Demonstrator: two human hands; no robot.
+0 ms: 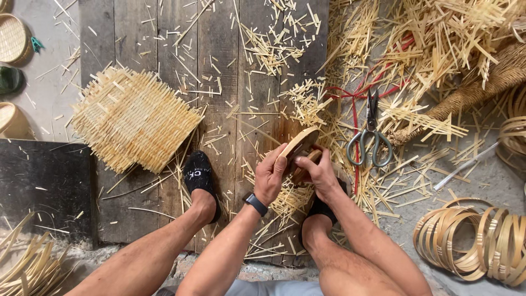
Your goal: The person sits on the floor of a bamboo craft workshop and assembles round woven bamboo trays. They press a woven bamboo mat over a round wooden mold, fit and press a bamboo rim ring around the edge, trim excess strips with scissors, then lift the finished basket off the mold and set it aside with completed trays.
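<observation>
- From my feed, the left hand (270, 176) is closed on the edge of a bent bamboo band (299, 143), thumb and fingers pinching it.
- The right hand (319, 171) is closed too, gripping the band's lower part; what else it holds beneath I cannot tell.
- The band sits between both hands, raised above the planks (219, 109), just over the right foot.
- Both feet wear black shoes; the left shoe (198, 175) rests flat on the planks, the right shoe (320, 208) is mostly hidden by the forearm.
- A dark watch (255, 204) is on the left wrist.
- A woven mat (131, 118) with loose strip ends lies on the planks, well apart to the left of the hands.
- Scissors (370, 137) lie shut, near the right hand on its outer side, over a red cord (356, 109).
- Bamboo offcuts (416, 49) cover the floor at upper right.
- A stack of bamboo hoops (474, 244) lies at lower right.
- Small round baskets (12, 38) sit at the far left edge.
</observation>
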